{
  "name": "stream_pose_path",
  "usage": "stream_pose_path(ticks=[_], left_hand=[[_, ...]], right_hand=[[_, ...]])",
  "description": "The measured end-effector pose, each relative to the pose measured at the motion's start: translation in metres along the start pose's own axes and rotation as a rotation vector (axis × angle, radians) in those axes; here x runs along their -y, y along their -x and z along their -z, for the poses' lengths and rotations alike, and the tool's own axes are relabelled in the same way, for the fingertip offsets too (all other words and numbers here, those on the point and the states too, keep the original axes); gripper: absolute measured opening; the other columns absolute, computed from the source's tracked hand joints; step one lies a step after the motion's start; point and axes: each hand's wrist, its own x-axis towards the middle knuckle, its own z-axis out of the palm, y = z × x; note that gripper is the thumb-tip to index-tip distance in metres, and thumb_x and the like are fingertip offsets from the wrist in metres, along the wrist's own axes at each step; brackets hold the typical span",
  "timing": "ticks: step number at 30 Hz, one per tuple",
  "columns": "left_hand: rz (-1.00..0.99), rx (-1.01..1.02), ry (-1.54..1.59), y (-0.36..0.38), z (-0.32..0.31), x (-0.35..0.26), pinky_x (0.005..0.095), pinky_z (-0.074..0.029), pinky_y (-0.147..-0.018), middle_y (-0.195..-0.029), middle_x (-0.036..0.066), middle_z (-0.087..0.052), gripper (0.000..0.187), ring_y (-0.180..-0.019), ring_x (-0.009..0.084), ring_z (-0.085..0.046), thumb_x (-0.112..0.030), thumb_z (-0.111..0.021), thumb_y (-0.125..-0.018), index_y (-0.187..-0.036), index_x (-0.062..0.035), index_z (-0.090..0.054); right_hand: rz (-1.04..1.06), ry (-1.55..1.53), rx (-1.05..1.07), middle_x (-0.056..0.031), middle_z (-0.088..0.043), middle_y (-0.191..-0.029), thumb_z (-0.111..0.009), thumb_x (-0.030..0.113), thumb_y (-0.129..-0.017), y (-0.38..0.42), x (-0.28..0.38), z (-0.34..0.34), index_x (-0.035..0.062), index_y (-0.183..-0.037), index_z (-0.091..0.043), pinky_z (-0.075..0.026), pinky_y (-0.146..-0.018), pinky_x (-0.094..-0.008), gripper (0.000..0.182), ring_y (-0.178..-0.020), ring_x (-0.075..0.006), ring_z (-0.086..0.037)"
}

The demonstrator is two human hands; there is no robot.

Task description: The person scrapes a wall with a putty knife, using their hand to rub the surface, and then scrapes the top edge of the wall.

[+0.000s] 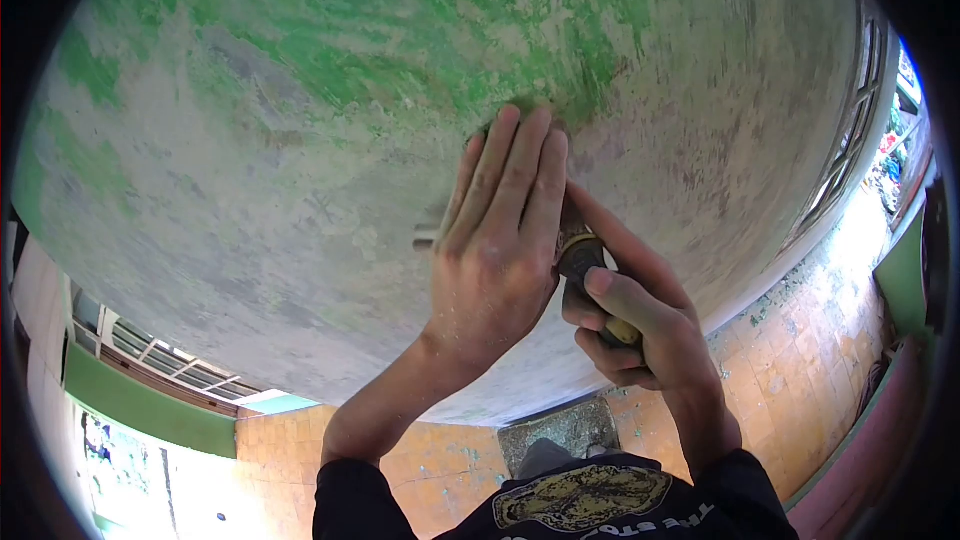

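Green paint, worn and patchy, covers the big grey wall (300,140) that fills most of the view. Low on the left there is a window (160,355) with bars, and under it a strip of green wall. Orange floor tiles (440,470) show at the bottom, and they look dirty. The person's left hand (495,250) lies flat on the wall, fingers straight and close together, pointing up. It is wide open and grips nothing, but it presses on the blade (427,237) of a scraper, and a small bit of the blade sticks out to the left of the fingers. The rest of the blade is hidden under the hand. Just to the right, touching it, the right hand (640,325) is closed tight round the scraper's handle (583,258). The first finger points up along the tool toward the wall, and the thumb sits on top of the handle. The handle looks brown and yellow. Far to the right, another window (850,140) runs along the edge of the wall, with more orange tiles below it.
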Motion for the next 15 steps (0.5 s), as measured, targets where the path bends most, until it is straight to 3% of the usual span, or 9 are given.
stream_pose_path(ticks=[15], left_hand=[[-0.022, -0.091, -0.067, -0.011, -0.001, 0.011, 0.0489, -0.043, -0.113, -0.141, 0.019, -0.057, 0.045, -0.136, 0.0366, -0.052, 0.0, -0.058, -0.086, -0.13, 0.0061, -0.061]], right_hand=[[0.02, -0.04, 0.044, -0.0012, -0.049, -0.08, -0.043, 0.014, -0.104, -0.012, 0.004, -0.004, 0.0156, -0.162, -0.022, -0.026, -0.041, -0.0199, 0.063, -0.049, -0.0031, -0.034]])
